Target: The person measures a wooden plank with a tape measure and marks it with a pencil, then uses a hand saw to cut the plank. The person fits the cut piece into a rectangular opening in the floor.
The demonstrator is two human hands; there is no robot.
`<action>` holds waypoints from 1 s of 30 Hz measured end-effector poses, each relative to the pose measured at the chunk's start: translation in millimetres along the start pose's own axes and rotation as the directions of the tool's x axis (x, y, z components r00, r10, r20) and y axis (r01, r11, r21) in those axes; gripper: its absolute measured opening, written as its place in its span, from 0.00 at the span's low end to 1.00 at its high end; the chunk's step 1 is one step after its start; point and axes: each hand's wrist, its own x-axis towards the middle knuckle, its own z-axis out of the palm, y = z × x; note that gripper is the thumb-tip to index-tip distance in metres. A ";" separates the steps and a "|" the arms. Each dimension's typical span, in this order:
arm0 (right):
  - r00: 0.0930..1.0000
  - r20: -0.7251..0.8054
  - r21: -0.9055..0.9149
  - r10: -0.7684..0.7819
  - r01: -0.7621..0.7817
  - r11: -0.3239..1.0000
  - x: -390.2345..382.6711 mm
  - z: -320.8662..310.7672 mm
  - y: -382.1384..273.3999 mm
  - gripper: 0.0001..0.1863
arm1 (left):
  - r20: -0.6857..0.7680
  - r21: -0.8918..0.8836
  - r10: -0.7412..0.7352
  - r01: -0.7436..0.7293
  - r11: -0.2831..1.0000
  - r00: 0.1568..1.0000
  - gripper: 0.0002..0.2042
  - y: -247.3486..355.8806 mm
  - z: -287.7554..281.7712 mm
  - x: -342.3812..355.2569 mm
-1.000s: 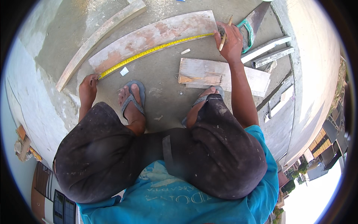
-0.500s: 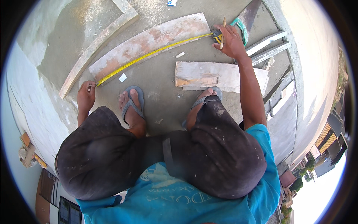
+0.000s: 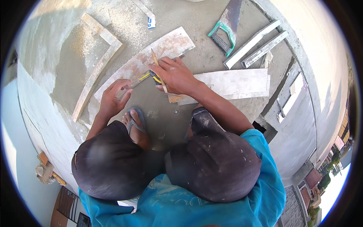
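My right hand (image 3: 174,75) grips a black-and-yellow tape measure (image 3: 155,78) together with a wooden pencil (image 3: 154,57), whose tip sticks up past the fingers. Only a short stretch of yellow blade (image 3: 144,77) shows out of the case, pointing at my left hand. Thumb and fingers apart, my left hand (image 3: 112,99) hovers at the near edge of a long, whitish board (image 3: 166,44); whether it touches the blade's end is hard to see. That board lies slanted on the concrete, partly hidden behind both hands.
An L-shaped wooden frame (image 3: 99,70) lies at the left near scattered sawdust (image 3: 123,20). Farther right are a green-handled handsaw (image 3: 226,32) and two narrow strips (image 3: 252,43). Another pale board (image 3: 234,84) rests under my right forearm. A dark gap (image 3: 279,87) runs along the right.
The long tape blade has drawn back into its case. My right hand came left with tape and pencil; my left hand rose off the board's left end and its fingers parted.
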 end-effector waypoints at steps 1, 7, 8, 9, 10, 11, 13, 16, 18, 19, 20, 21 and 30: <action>0.999 -0.014 0.017 0.043 -0.043 0.999 -3.6 0.2 2.8 0.41 | -0.008 0.050 -0.009 0.009 0.999 1.000 0.20 2.1 5.4 9.1; 0.913 -0.193 -0.109 0.359 -0.384 0.917 -48.9 0.8 68.9 0.40 | 0.002 0.432 -0.232 0.208 0.878 0.973 0.42 -60.6 16.1 4.5; 0.891 -0.201 -0.150 0.408 -0.440 0.886 -55.1 1.2 77.8 0.39 | 0.009 0.474 -0.261 0.226 0.851 0.965 0.44 -66.1 13.0 6.5; 0.889 -0.201 -0.157 0.410 -0.443 0.883 -59.5 2.4 82.0 0.40 | 0.015 0.506 -0.295 0.248 0.826 0.955 0.45 -70.5 14.1 5.3; 0.888 -0.202 -0.164 0.413 -0.446 0.880 -62.6 3.3 85.1 0.40 | 0.020 0.537 -0.330 0.268 0.800 0.944 0.47 -74.2 18.7 4.8; 0.889 -0.198 -0.170 0.413 -0.446 0.879 -64.5 5.2 88.0 0.40 | 0.021 0.536 -0.325 0.264 0.802 0.945 0.47 -68.9 23.5 8.5; 0.887 -0.202 -0.154 0.416 -0.448 0.881 -70.9 2.9 89.9 0.40 | 0.041 0.539 -0.309 0.240 0.807 0.950 0.48 -49.8 27.6 23.6; 0.879 -0.238 -0.108 0.412 -0.446 0.888 -69.4 1.4 86.1 0.40 | 0.031 0.524 -0.233 0.183 0.832 0.972 0.49 -59.2 35.7 23.7; 0.868 -0.263 -0.078 0.421 -0.454 0.887 -77.5 -0.4 85.2 0.40 | 0.046 0.530 -0.207 0.152 0.835 0.977 0.49 -61.2 41.8 26.3; 0.864 -0.277 -0.054 0.420 -0.450 0.891 -80.5 -0.2 83.9 0.40 | 0.056 0.544 -0.211 0.147 0.826 0.976 0.49 -60.9 37.9 25.6; 0.861 -0.294 -0.035 0.414 -0.443 0.896 -83.4 -3.1 84.3 0.40 | 0.060 0.557 -0.212 0.144 0.818 0.975 0.49 -59.5 35.9 26.7; 0.848 -0.313 -0.020 0.427 -0.455 0.890 -88.6 -6.0 83.6 0.39 | 0.065 0.544 -0.197 0.130 0.829 0.978 0.49 -59.8 36.4 28.2; 0.663 -0.511 0.122 0.547 -0.574 0.809 -136.4 -11.4 67.5 0.35 | 0.063 0.499 -0.137 0.088 0.862 0.989 0.48 -58.2 33.2 33.3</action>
